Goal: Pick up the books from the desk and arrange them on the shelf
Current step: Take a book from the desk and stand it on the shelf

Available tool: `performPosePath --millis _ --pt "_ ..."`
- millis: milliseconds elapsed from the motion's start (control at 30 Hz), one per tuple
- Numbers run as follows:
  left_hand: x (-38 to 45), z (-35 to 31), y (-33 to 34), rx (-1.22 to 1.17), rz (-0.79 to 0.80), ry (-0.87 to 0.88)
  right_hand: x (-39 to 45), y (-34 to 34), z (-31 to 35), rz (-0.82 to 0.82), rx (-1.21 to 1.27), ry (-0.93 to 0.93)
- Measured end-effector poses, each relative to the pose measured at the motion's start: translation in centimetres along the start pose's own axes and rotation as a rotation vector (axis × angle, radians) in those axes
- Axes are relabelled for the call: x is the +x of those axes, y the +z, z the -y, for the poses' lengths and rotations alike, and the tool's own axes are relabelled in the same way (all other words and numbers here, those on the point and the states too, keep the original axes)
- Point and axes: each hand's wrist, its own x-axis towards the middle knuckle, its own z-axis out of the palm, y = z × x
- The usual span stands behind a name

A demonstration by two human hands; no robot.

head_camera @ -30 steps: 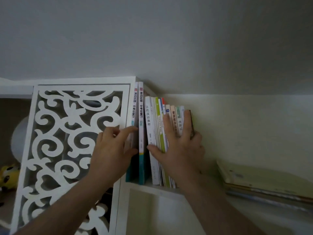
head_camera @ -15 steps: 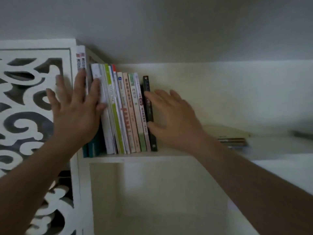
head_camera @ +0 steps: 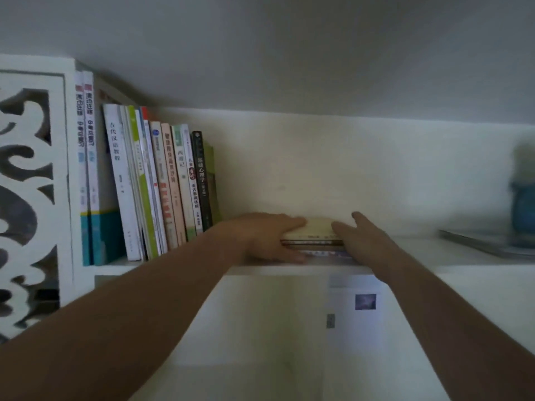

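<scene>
Head view, my left hand: my left hand (head_camera: pixel 270 241) lies at the left end of the flat pile of books (head_camera: pixel 314 237), fingers long and together over the top cover, thumb under along the front edge, so it clasps that end.
Head view, my right hand: my right hand (head_camera: pixel 359 238) is at the right end of the same pile, fingers stretched out and a little apart, palm against the end; whether the thumb hooks under I cannot tell.
Where the pile is: it lies flat on the shelf (head_camera: pixel 477 263), between my two hands and touching both, well to the right of the standing row of books (head_camera: pixel 150 186).
Long axis: the pile runs left to right along the shelf edge, spines toward me.
What the next move turns on: I judge the pile must be tipped upright and slid left to meet the row's last book, the black and green one (head_camera: pixel 207 178); the gap lies on my left hand's side, so that hand leads and the right pushes.
Risk: the row leans left, so it may shift when the pile meets it.
Also on the shelf: a thin flat book (head_camera: pixel 486 244) and a blurred blue thing (head_camera: pixel 524 209) far right.
</scene>
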Motion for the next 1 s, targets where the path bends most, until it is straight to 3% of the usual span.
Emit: performPosePath --millis 167,233,400,567,667,700,767,800,900,967,1000 --pt "0.9 1.2 0.5 0.074 -0.076 0.038 0.3 -0.9 2.4 0.055 0.441 0.127" --pt "0.2 0.9 1.1 0.134 -0.188 0.076 0.0 -1.4 3.7 0.117 0.663 0.182" --pt "-0.9 0.8 3.3 0.295 -0.503 0.084 0.3 -1.5 5.1 0.129 0.791 0.238" --pt "-0.9 1.2 3.6 0.138 -0.619 -0.108 1.1 -1.6 9.4 0.076 0.813 0.103" --pt "-1.3 1.8 3.8 -0.083 -0.792 -0.252 1.1 -1.4 12.4 0.09 0.977 -0.037" --pt "-1.5 1.8 3.7 -0.198 -0.842 -0.294 1.3 -1.0 12.8 0.053 0.946 -0.095" --pt "-1.8 1.2 3.6 -0.382 -0.903 -0.371 0.9 0.3 12.7 -0.025 0.61 -0.215" --pt "-1.9 0.7 3.5 -0.433 -0.893 -0.408 0.3 1.4 12.4 0.03 0.49 -0.217" --pt "-3.0 -0.3 2.8 -0.646 -0.777 -0.37 -1.6 5.7 10.3 0.463 0.399 -0.23" --pt "-5.4 -0.3 2.1 -0.656 -0.588 -0.33 -1.0 8.5 8.5 0.491 0.434 -0.401" --pt "-7.0 -0.3 1.6 -0.522 -0.461 -0.346 -0.7 9.4 8.0 0.464 0.446 -0.49"
